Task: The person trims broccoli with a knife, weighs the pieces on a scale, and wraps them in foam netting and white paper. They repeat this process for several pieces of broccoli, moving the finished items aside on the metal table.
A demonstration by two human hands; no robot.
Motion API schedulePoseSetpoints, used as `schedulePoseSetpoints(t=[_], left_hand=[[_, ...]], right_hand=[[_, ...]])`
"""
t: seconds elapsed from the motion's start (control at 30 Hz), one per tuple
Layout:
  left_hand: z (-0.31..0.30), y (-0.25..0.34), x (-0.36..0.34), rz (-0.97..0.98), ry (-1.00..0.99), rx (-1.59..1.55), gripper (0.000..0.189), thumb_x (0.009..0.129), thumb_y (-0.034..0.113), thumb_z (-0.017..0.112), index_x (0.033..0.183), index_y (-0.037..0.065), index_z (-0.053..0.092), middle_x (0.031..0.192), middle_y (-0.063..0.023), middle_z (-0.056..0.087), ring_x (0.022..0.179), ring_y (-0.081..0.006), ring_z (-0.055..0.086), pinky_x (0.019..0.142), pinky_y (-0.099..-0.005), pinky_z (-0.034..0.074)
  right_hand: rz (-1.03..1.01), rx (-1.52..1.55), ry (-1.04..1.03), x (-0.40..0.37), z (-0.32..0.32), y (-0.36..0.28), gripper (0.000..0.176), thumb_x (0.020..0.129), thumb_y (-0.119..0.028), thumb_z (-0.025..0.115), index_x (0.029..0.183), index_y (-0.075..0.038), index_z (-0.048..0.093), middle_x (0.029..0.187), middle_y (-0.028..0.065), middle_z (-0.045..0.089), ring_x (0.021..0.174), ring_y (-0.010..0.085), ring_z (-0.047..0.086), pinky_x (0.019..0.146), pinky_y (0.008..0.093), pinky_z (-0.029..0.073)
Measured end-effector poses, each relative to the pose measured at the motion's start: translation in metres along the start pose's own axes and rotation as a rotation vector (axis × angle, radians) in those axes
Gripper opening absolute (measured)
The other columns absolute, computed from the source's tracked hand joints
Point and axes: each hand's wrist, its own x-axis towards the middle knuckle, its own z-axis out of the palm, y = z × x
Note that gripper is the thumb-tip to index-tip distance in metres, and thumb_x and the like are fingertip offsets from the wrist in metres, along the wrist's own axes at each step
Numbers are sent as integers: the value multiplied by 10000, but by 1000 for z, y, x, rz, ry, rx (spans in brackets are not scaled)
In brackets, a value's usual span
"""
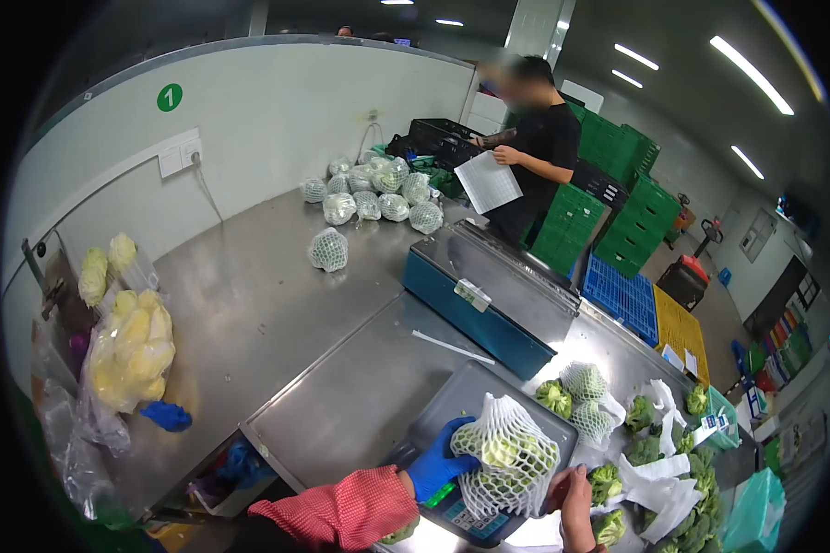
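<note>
My left hand [438,464], in a blue glove with a red checked sleeve, grips the left side of a broccoli wrapped in white foam net [507,458]. The netted broccoli rests over the grey pan of a weighing scale [452,405]. My right hand [576,502], bare, holds the net's lower right edge. Just beyond the scale lie netted broccoli heads [586,398] and bare ones [555,396].
A blue wrapping machine [489,300] sits on the steel table [277,313]. Wrapped vegetables [378,194] pile at the far end, one [328,250] apart. A person in black [535,152] holds paper beside green crates [609,198]. Yellow bagged items [134,346] hang left. Loose broccoli [692,498] lies right.
</note>
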Motion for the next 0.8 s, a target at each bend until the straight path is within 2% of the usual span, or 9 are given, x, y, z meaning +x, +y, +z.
schedulePoseSetpoints(t=[0.1, 0.17, 0.23, 0.33, 0.4, 0.5, 0.6, 0.7, 0.8], left_hand=[[-6, 13, 4, 48, 61, 152, 703, 788, 20, 695, 1370, 65, 304, 1258, -99, 477, 1176, -202, 466, 996, -334, 405], [-16, 14, 14, 86, 96, 249, 682, 789, 22, 693, 1360, 51, 320, 1246, -104, 491, 1158, -199, 480, 984, -327, 412], [-35, 14, 31, 190, 194, 261, 653, 788, 33, 695, 1341, 32, 348, 1223, -104, 515, 1119, -190, 506, 974, -318, 415], [-72, 32, 64, 276, 339, 199, 617, 800, 59, 689, 1323, 35, 363, 1210, -103, 525, 1101, -184, 515, 962, -310, 424], [-101, 40, 87, 313, 444, 161, 556, 820, 90, 680, 1290, 86, 384, 1175, -95, 543, 1065, -200, 544, 867, -339, 502], [-126, 60, 105, 147, 607, 161, 529, 822, 100, 682, 1266, 137, 397, 1165, -86, 545, 1027, -233, 573, 751, -409, 554], [-173, 31, 130, 85, 652, 141, 531, 821, 109, 685, 1260, 169, 393, 1165, -84, 542, 989, -262, 595, 679, -463, 565], [-197, -2, 146, 9, 679, 145, 557, 817, 109, 689, 1273, 168, 375, 1162, -86, 540, 969, -274, 600, 684, -477, 561], [-215, -37, 159, 66, 699, 161, 572, 817, 100, 687, 1285, 115, 358, 1162, -134, 538, 1018, -292, 582, 729, -496, 556]], right_hand=[[-235, -74, -33, -10, 45, -37, 573, 957, -544, 328, 1216, -46, 441, 772, 64, 602, 498, 114, 534, 448, 222, 439], [-260, -4, -138, -10, 75, -40, 517, 977, -464, 367, 1265, -35, 392, 807, 48, 583, 557, 104, 545, 513, 231, 444], [-159, -190, -196, -9, 78, -35, 449, 981, -382, 409, 1258, -30, 412, 782, 35, 587, 571, 115, 554, 523, 232, 452], [-83, -229, -232, -7, 83, -38, 349, 951, -305, 488, 1179, -41, 511, 744, 65, 614, 570, 171, 577, 544, 272, 467], [-154, -329, -169, -16, 86, -39, 313, 943, -266, 527, 1164, -45, 541, 700, 22, 571, 543, 105, 510, 509, 236, 425], [-162, -353, -127, -24, 89, -30, 284, 939, -242, 542, 1136, -39, 568, 656, -5, 545, 513, 66, 471, 470, 226, 393], [-199, -413, -120, -25, 87, -18, 282, 928, -241, 550, 1125, -41, 576, 667, 10, 572, 523, 71, 496, 465, 233, 397], [-180, -464, -89, -31, 91, -28, 281, 917, -250, 562, 1116, -53, 584, 652, 17, 579, 520, 79, 511, 469, 238, 407], [-187, -493, -89, -29, 91, -25, 273, 907, -249, 572, 1110, -67, 592, 613, 22, 572, 510, 87, 523, 469, 245, 413]])
